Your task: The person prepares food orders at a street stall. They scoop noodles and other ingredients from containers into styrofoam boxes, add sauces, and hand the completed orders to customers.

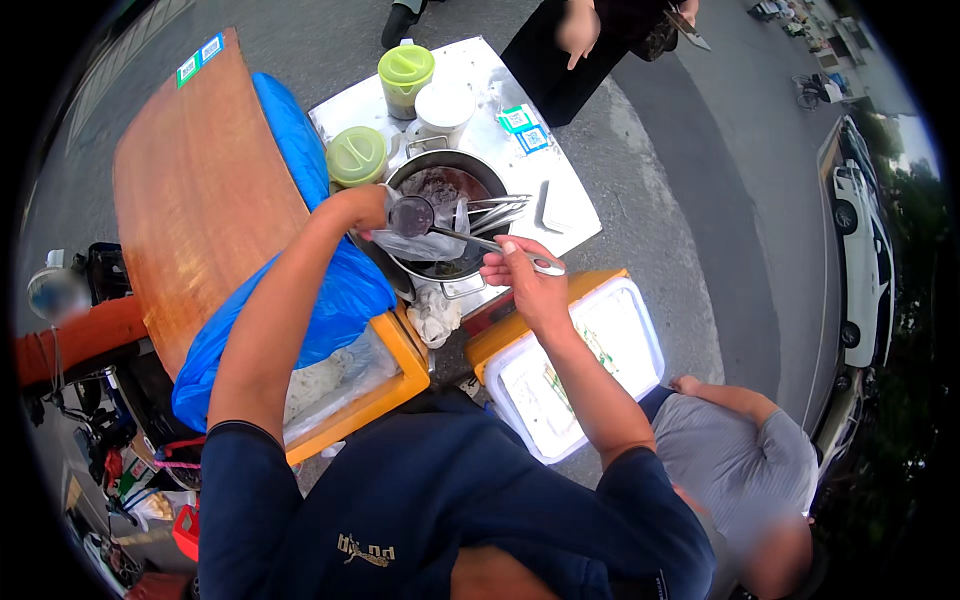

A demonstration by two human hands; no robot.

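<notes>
My right hand [525, 274] grips the handle of a metal ladle [411, 216], whose bowl holds dark liquid. The ladle's bowl is over the left side of a two-handled metal pot [491, 166]. My left hand [367, 210] holds a clear plastic bag [420, 246] at the pot's left rim, close to the ladle's bowl. Dark liquid [450, 184] lies in the pot. Several metal utensils [499, 214] lean on the pot's right side. Behind the pot are a white-lidded tub [445, 103] and a green-lidded plastic jug [406, 66]; a second green-lidded jug [356, 156] is at the left.
The pot stands on a metal-topped table [577, 217]. Crumpled white cloth or paper [435, 315] lies by it. A wooden board [202, 187] and blue plastic [352, 300] are left, above an orange-rimmed box [412, 352]. A white plastic container [652, 337] is right. People stand across the table and at the right.
</notes>
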